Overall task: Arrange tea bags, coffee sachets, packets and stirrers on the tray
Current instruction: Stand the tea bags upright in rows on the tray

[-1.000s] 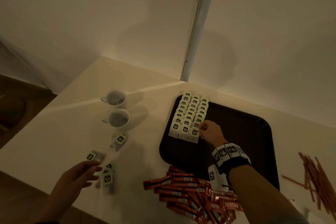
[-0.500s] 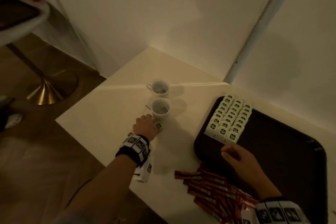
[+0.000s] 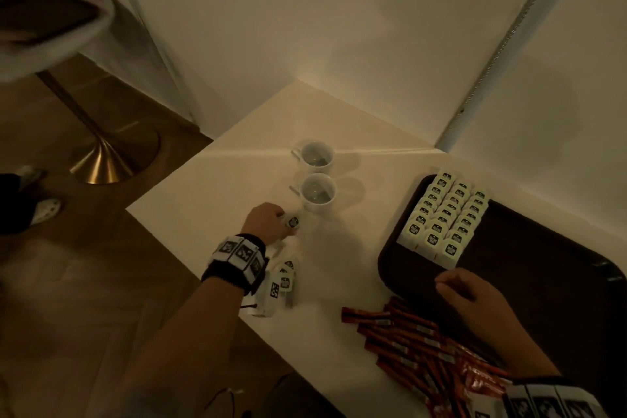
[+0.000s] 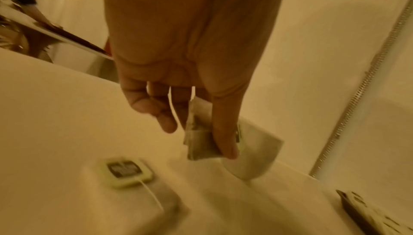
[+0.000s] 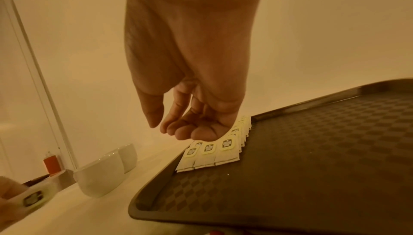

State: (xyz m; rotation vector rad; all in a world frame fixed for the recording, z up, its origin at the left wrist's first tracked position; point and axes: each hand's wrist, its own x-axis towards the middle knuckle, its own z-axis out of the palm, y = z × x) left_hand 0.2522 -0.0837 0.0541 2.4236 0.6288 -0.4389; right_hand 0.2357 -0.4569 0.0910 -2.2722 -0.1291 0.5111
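Note:
Three rows of white tea bags [image 3: 444,217] [image 5: 214,152] lie at the far left corner of the dark brown tray [image 3: 543,282] [image 5: 312,150]. My left hand [image 3: 285,222] [image 4: 196,139] pinches one tea bag [image 3: 293,221] [image 4: 198,141] just in front of the nearer white cup [image 3: 318,193]. More loose tea bags [image 3: 285,276] [image 4: 127,170] lie by my left wrist. My right hand [image 3: 444,283] [image 5: 178,129] hovers over the tray's near left edge with loosely curled fingers, holding nothing. Red coffee sachets [image 3: 407,339] are piled on the table beside it.
A second white cup [image 3: 317,154] stands behind the first, towards the wall corner. The table's left edge [image 3: 176,241] drops to a wooden floor, where a stool's brass base [image 3: 101,159] and someone's foot [image 3: 44,210] show.
My left hand went from the table's near edge up to the tea bag by the nearer cup and took hold of it. My right hand drew back from the rows to the tray's near edge.

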